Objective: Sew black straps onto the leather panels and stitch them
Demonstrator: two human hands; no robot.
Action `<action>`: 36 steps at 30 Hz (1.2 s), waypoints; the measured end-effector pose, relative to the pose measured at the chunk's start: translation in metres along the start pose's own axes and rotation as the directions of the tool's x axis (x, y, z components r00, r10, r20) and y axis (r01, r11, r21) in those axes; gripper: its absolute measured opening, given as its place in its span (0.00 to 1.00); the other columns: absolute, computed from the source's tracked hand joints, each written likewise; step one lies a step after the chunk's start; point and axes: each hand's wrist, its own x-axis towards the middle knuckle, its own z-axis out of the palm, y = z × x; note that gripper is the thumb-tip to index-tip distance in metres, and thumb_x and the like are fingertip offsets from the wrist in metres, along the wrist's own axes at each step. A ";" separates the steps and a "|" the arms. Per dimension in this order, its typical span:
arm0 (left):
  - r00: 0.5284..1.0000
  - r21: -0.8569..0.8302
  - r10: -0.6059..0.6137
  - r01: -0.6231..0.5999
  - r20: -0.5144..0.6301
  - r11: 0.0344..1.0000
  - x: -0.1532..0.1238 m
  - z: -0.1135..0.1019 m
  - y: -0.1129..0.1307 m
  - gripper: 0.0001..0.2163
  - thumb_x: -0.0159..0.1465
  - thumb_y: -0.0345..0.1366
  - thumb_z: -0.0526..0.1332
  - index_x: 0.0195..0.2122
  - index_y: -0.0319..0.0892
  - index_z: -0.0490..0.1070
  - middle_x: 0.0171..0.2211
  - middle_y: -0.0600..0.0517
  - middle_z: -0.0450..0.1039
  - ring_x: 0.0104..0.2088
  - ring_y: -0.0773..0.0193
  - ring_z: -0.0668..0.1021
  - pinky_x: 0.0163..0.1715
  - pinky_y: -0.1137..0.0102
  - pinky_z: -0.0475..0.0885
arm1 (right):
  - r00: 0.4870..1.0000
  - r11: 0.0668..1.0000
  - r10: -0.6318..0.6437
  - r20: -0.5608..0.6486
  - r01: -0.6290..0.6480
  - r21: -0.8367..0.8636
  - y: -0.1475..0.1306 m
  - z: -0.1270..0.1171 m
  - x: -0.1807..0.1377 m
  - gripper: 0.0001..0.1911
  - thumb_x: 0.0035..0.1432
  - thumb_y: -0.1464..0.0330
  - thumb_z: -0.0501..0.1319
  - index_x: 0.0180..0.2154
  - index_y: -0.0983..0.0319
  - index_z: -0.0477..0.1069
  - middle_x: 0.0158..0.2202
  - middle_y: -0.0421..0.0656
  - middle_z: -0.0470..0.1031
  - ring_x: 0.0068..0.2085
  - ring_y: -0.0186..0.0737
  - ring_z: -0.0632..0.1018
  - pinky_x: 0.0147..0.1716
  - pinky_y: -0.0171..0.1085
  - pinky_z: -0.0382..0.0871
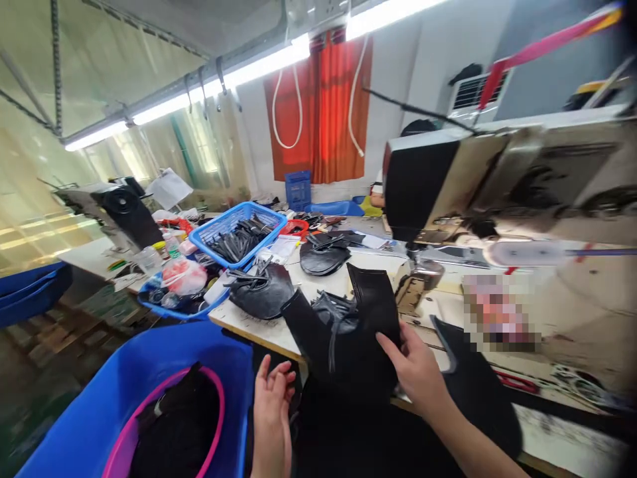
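My right hand [421, 368] pinches the right edge of a black leather-like piece [371, 332], thumb on its face. The piece is U-shaped at the top and hangs over the table's front edge. To its left my left hand [275, 398] is raised with loosely curled, parted fingers and holds nothing. Behind the piece, bundles of thin black strips [333, 309] lie on the table. A stack of rounded black pieces [261, 291] rests to the left, and another stack [324, 255] lies farther back. Another black piece [478, 385] lies to the right, under my forearm.
A sewing machine [423, 179] stands at the right, with red-handled scissors [515, 382] near the front edge. Farther left are a blue basket [199, 237] of black strips and another sewing machine [124, 206]. A big blue bin [144, 345] holding a pink tub [216, 392] sits at lower left.
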 end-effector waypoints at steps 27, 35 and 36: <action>0.972 0.381 -0.228 0.230 -0.051 0.895 0.009 0.059 -0.080 0.22 0.50 0.39 0.74 0.47 0.47 0.75 0.43 0.49 0.80 0.50 0.47 0.79 0.48 0.60 0.76 | 0.919 0.695 -0.319 -0.231 0.061 -0.717 0.143 -0.267 0.025 0.14 0.64 0.60 0.54 0.40 0.60 0.73 0.33 0.48 0.82 0.34 0.45 0.81 0.34 0.39 0.72; 0.985 0.459 -0.163 0.168 -0.051 0.872 0.010 0.064 -0.082 0.20 0.51 0.38 0.72 0.46 0.51 0.77 0.43 0.51 0.81 0.52 0.44 0.78 0.50 0.58 0.76 | 0.911 0.649 -0.398 -0.110 0.195 -0.735 0.155 -0.263 0.030 0.12 0.66 0.67 0.52 0.45 0.59 0.73 0.37 0.46 0.79 0.40 0.46 0.78 0.41 0.42 0.73; 0.989 0.485 -0.138 0.142 -0.044 0.863 0.008 0.063 -0.083 0.19 0.50 0.38 0.72 0.45 0.50 0.77 0.43 0.51 0.81 0.53 0.44 0.77 0.51 0.58 0.76 | 0.905 0.641 -0.409 -0.114 0.195 -0.743 0.155 -0.265 0.029 0.12 0.66 0.68 0.52 0.45 0.59 0.72 0.37 0.46 0.79 0.40 0.46 0.78 0.41 0.42 0.72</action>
